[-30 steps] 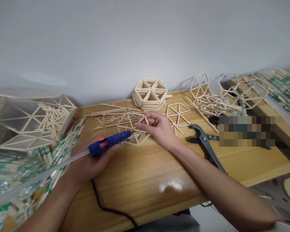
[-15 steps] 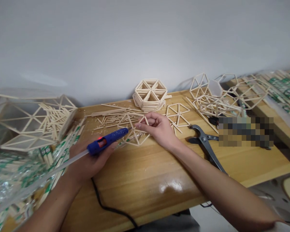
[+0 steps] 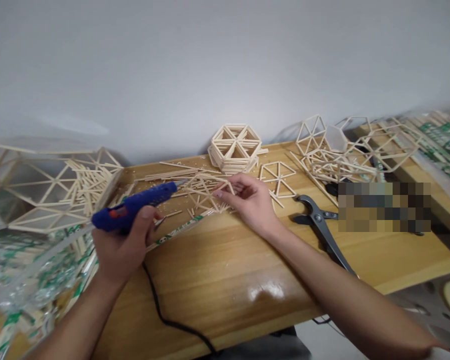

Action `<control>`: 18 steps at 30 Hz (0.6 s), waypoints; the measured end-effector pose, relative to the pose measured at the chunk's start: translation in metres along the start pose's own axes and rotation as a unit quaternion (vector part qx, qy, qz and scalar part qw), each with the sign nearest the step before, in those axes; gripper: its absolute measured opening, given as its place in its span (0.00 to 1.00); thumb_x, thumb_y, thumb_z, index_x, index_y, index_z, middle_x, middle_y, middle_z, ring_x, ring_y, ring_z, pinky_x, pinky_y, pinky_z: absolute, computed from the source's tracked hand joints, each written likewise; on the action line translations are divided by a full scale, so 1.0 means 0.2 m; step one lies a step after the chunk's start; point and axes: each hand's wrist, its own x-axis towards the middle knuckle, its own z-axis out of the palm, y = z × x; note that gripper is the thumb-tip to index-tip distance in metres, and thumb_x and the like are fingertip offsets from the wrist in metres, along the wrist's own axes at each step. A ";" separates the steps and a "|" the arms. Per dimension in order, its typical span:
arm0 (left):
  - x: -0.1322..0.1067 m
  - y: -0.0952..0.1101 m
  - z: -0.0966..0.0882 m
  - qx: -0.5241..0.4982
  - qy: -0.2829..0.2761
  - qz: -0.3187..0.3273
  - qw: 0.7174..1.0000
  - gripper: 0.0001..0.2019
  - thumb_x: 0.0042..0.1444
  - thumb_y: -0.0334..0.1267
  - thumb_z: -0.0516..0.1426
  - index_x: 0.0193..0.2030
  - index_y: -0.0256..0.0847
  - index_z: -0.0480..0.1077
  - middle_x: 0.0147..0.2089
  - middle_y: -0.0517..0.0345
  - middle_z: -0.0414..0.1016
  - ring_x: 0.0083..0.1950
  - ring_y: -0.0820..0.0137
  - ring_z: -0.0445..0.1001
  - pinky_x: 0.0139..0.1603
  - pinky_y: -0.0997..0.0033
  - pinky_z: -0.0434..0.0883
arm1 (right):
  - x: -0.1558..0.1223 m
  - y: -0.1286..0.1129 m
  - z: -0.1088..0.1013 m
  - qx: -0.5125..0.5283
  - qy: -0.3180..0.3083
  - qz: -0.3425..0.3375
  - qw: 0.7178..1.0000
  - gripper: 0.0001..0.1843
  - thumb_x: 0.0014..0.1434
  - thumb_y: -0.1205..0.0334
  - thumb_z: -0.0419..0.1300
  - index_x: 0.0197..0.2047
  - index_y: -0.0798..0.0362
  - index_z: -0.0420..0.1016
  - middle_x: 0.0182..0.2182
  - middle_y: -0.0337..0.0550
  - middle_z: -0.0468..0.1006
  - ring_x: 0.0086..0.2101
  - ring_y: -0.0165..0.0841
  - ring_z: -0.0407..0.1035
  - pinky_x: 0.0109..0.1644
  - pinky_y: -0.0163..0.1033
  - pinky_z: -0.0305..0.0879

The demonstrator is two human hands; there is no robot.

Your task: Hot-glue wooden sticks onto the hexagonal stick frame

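My left hand (image 3: 122, 247) grips a blue glue gun (image 3: 135, 205), lifted above the wooden table (image 3: 225, 280) with its nozzle pointing right and away from the work. A clear glue stick juts from the gun's rear. My right hand (image 3: 247, 200) pinches a flat hexagonal frame of thin wooden sticks (image 3: 206, 192) lying on the table, fingers closed on its right corner. The gun's black cord (image 3: 172, 320) trails to the front edge.
A stacked hexagon of sticks (image 3: 235, 147) stands at the wall. Loose sticks (image 3: 165, 175) lie behind the frame, another flat frame (image 3: 277, 177) to the right. Black pliers (image 3: 320, 222) lie right of my hand. Stick lattices (image 3: 345, 145) and packets (image 3: 30, 270) crowd both ends.
My left hand has pulled the glue gun back to the left and raised it off the frame. My right hand stays on the frame, fingers slightly shifted.
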 end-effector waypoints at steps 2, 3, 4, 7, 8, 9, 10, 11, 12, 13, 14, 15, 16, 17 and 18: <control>0.02 0.03 0.03 -0.067 0.025 -0.015 0.997 0.18 0.60 0.54 0.66 0.32 0.40 0.77 0.28 0.59 0.79 0.23 0.72 0.73 0.23 0.71 0.69 | -0.04 -0.04 0.00 -0.121 0.006 -0.149 0.981 0.01 0.66 0.63 0.69 0.40 0.50 0.81 0.38 0.42 0.86 0.39 0.36 0.79 0.46 0.44 0.75; 0.03 0.05 0.03 -0.092 0.028 -0.026 0.995 0.18 0.61 0.54 0.65 0.33 0.39 0.77 0.30 0.57 0.80 0.25 0.71 0.76 0.24 0.71 0.71 | -0.06 -0.06 0.00 -0.170 -0.018 -0.228 0.959 0.04 0.68 0.67 0.64 0.42 0.50 0.82 0.41 0.43 0.86 0.42 0.37 0.79 0.49 0.46 0.75; 0.04 0.05 0.04 -0.112 0.025 -0.045 0.992 0.18 0.60 0.53 0.66 0.34 0.39 0.77 0.32 0.56 0.82 0.27 0.69 0.78 0.25 0.72 0.73 | -0.08 -0.08 0.00 -0.210 -0.037 -0.296 0.931 0.08 0.70 0.70 0.62 0.44 0.49 0.82 0.42 0.44 0.86 0.45 0.38 0.78 0.51 0.48 0.74; 0.05 0.05 0.05 -0.139 -0.007 -0.122 0.983 0.17 0.55 0.52 0.70 0.37 0.39 0.78 0.34 0.55 0.83 0.30 0.68 0.81 0.28 0.72 0.76 | -0.12 -0.10 0.02 -0.297 -0.047 -0.409 0.862 0.09 0.71 0.71 0.62 0.47 0.49 0.83 0.43 0.44 0.85 0.47 0.39 0.75 0.51 0.48 0.71; 0.05 0.05 0.05 -0.141 -0.019 -0.143 0.979 0.17 0.52 0.51 0.71 0.37 0.40 0.78 0.34 0.56 0.83 0.30 0.68 0.80 0.28 0.72 0.77 | -0.13 -0.10 0.03 -0.313 -0.039 -0.420 0.851 0.08 0.71 0.70 0.63 0.47 0.49 0.83 0.43 0.44 0.85 0.47 0.39 0.74 0.51 0.47 0.71; 0.04 0.04 0.05 -0.143 -0.029 -0.158 0.977 0.17 0.50 0.50 0.73 0.37 0.40 0.78 0.33 0.57 0.83 0.28 0.69 0.79 0.28 0.72 0.77 | -0.14 -0.10 0.03 -0.324 -0.032 -0.424 0.845 0.08 0.71 0.69 0.64 0.47 0.48 0.84 0.43 0.43 0.85 0.47 0.38 0.73 0.51 0.47 0.70; 0.03 0.05 0.05 -0.145 -0.038 -0.165 0.975 0.17 0.49 0.49 0.73 0.36 0.40 0.78 0.31 0.59 0.82 0.27 0.70 0.78 0.26 0.73 0.76 | -0.14 -0.10 0.04 -0.330 -0.026 -0.423 0.843 0.07 0.71 0.68 0.65 0.46 0.47 0.84 0.42 0.42 0.84 0.47 0.38 0.73 0.51 0.46 0.69; 0.03 0.05 0.06 -0.146 -0.046 -0.168 0.974 0.17 0.47 0.47 0.74 0.35 0.40 0.77 0.29 0.61 0.80 0.25 0.72 0.76 0.25 0.74 0.74 | -0.15 -0.09 0.04 -0.333 -0.022 -0.421 0.843 0.07 0.70 0.68 0.66 0.45 0.47 0.84 0.42 0.42 0.83 0.47 0.38 0.72 0.51 0.46 0.69; 0.02 0.05 0.06 -0.147 -0.049 -0.165 0.974 0.16 0.46 0.46 0.75 0.33 0.41 0.75 0.27 0.63 0.78 0.24 0.73 0.74 0.23 0.75 0.72 | -0.15 -0.09 0.05 -0.335 -0.021 -0.419 0.844 0.07 0.70 0.68 0.66 0.45 0.47 0.84 0.42 0.42 0.83 0.47 0.38 0.72 0.51 0.46 0.68; 0.01 0.06 0.07 -0.147 -0.049 -0.161 0.975 0.17 0.45 0.44 0.75 0.32 0.41 0.74 0.25 0.64 0.76 0.22 0.74 0.72 0.22 0.76 0.71 | -0.15 -0.09 0.05 -0.337 -0.021 -0.416 0.844 0.07 0.69 0.69 0.67 0.45 0.47 0.84 0.42 0.42 0.82 0.47 0.38 0.71 0.51 0.46 0.68; 0.01 0.07 0.08 -0.147 -0.047 -0.158 0.975 0.17 0.44 0.42 0.75 0.31 0.41 0.73 0.24 0.66 0.74 0.22 0.75 0.71 0.22 0.77 0.70 | -0.15 -0.08 0.05 -0.339 -0.020 -0.414 0.845 0.07 0.69 0.69 0.67 0.46 0.47 0.84 0.42 0.42 0.82 0.47 0.38 0.71 0.51 0.46 0.68; 0.00 0.07 0.08 -0.148 -0.044 -0.156 0.976 0.17 0.43 0.41 0.76 0.31 0.41 0.72 0.24 0.67 0.73 0.22 0.75 0.71 0.22 0.77 0.69 | -0.15 -0.08 0.05 -0.341 -0.018 -0.411 0.845 0.08 0.68 0.69 0.68 0.46 0.46 0.84 0.42 0.42 0.81 0.47 0.38 0.71 0.52 0.45 0.68; 0.00 0.08 0.08 -0.149 -0.040 -0.154 0.976 0.18 0.42 0.41 0.76 0.31 0.41 0.72 0.24 0.67 0.73 0.22 0.75 0.71 0.22 0.77 0.69 | -0.15 -0.08 0.05 -0.346 -0.016 -0.408 0.845 0.09 0.67 0.69 0.68 0.46 0.45 0.84 0.43 0.42 0.81 0.47 0.38 0.71 0.52 0.45 0.68; 0.00 0.08 0.09 -0.149 -0.036 -0.152 0.976 0.18 0.42 0.41 0.76 0.31 0.41 0.72 0.24 0.67 0.73 0.22 0.75 0.72 0.22 0.76 0.70 | -0.15 -0.08 0.04 -0.353 -0.014 -0.405 0.843 0.10 0.67 0.69 0.69 0.47 0.44 0.84 0.44 0.41 0.80 0.48 0.38 0.71 0.53 0.45 0.68; 0.00 0.08 0.09 -0.148 -0.033 -0.149 0.977 0.18 0.42 0.41 0.76 0.32 0.41 0.73 0.25 0.67 0.74 0.22 0.75 0.72 0.23 0.76 0.70 | -0.15 -0.08 0.04 -0.360 -0.010 -0.402 0.842 0.11 0.67 0.68 0.69 0.49 0.42 0.83 0.46 0.42 0.79 0.50 0.39 0.71 0.55 0.46 0.69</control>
